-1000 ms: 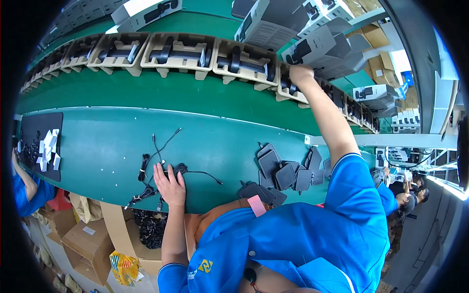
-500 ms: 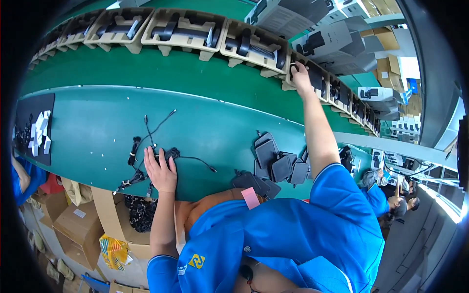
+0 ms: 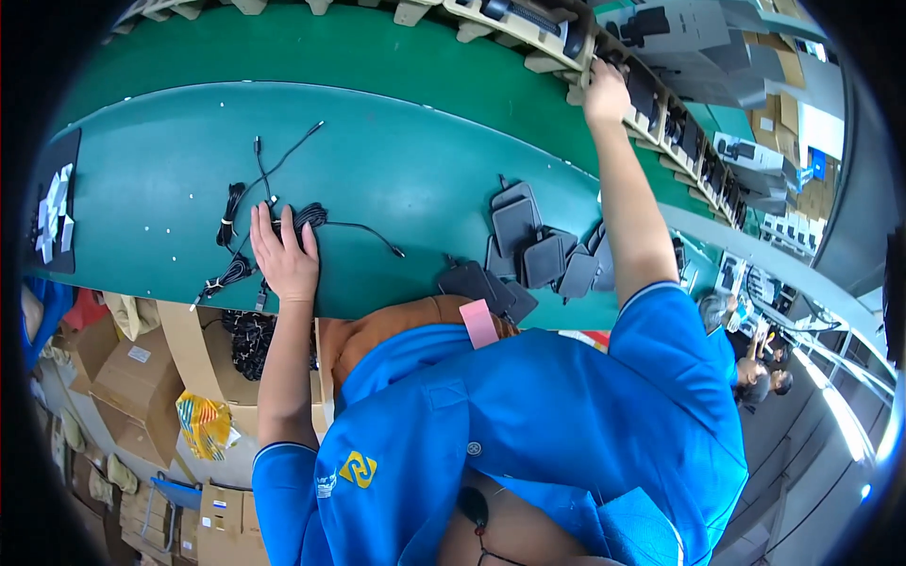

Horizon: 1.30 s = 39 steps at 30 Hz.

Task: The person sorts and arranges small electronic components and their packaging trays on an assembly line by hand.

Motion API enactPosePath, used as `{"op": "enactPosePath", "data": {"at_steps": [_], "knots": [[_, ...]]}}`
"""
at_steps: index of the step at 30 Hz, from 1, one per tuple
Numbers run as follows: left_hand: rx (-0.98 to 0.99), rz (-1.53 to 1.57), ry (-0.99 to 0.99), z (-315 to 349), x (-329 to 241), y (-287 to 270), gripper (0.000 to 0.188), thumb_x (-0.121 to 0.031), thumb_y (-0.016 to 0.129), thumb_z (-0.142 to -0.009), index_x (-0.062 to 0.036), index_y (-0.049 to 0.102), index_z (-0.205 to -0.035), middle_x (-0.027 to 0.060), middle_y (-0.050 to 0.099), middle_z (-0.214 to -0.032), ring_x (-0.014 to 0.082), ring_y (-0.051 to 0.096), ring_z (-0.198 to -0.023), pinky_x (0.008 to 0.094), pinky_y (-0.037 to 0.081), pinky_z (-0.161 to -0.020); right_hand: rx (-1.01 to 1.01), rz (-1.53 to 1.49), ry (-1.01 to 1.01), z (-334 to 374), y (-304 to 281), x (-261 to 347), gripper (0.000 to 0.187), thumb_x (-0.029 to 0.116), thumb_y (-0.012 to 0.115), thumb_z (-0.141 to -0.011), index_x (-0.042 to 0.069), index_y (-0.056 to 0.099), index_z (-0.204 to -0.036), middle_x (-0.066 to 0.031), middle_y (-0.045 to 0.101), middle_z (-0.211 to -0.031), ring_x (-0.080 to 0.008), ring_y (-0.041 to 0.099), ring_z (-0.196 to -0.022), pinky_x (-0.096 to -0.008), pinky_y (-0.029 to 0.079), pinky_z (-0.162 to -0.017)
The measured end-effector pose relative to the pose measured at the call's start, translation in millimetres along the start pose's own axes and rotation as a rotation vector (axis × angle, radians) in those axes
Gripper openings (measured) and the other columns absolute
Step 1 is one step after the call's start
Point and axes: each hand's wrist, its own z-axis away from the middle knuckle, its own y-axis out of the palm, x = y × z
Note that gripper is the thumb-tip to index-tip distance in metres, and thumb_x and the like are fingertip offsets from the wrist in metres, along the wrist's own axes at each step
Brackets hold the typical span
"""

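My left hand (image 3: 286, 259) lies flat with fingers spread on the green bench, among coiled black cables (image 3: 311, 217), and its fingertips touch or nearly touch one coil. Another bundled cable (image 3: 227, 215) sits just left of it, and loose plug ends stretch away across the surface. Far to the right, my right hand (image 3: 606, 94) reaches over the conveyor to a tan molded tray (image 3: 542, 38) row. Its fingers curl down into one tray beside dark parts; what they grip is hidden. Several black square pads (image 3: 516, 224) are piled between my two arms, nearer the right one.
The green conveyor belt (image 3: 377, 61) carries the trays along the far side. Grey product boxes (image 3: 679, 47) stand beyond at the right. At far left is a dark mat (image 3: 64, 160) with white pieces (image 3: 55, 212). Cardboard boxes (image 3: 142, 377) sit below the bench; co-workers appear at both sides.
The view has tilted, so bench and trays appear higher in the picture. My left hand stays by the cables; my right hand stays at the tray, its fingers slightly deeper among the dark parts.
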Motion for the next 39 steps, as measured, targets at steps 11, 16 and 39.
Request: {"op": "enactPosePath", "data": {"at_steps": [11, 16, 39], "knots": [[-0.062, -0.063, 0.056, 8, 0, 0, 0.033, -0.021, 0.055, -0.083, -0.008, 0.051, -0.113, 0.0149, 0.042, -0.127, 0.0327, 0.041, -0.12, 0.0403, 0.037, -0.095, 0.159, 0.143, -0.166, 92, -82, 19, 0.022, 0.027, 0.056, -0.076, 0.008, 0.058, -0.087, -0.0109, 0.063, -0.089, -0.0305, 0.059, -0.076, -0.0417, 0.047, -0.065], [-0.077, -0.04, 0.081, 8, 2, 3, 0.031, -0.021, 0.053, -0.084, -0.0082, 0.052, -0.113, 0.0166, 0.043, -0.125, 0.0332, 0.042, -0.117, 0.0407, 0.039, -0.093, 0.858, 0.397, 0.303, 214, -100, -16, 0.064, 0.057, 0.059, -0.074, 0.001, 0.051, -0.104, -0.0185, 0.062, -0.092, -0.0328, 0.063, -0.081, -0.04, 0.05, -0.071], [0.685, 0.713, 0.35, -8, -193, -23, 0.06, -0.025, 0.062, -0.08, 0.0031, 0.034, -0.125, 0.0208, 0.053, -0.105, 0.0291, 0.056, -0.095, 0.0335, 0.047, -0.075, 0.469, -0.272, 0.091, 303, -60, 12, 0.069, 0.006, 0.063, -0.07, 0.008, 0.029, -0.131, -0.0155, 0.046, -0.107, -0.0262, 0.055, -0.089, -0.0325, 0.049, -0.071]]}}
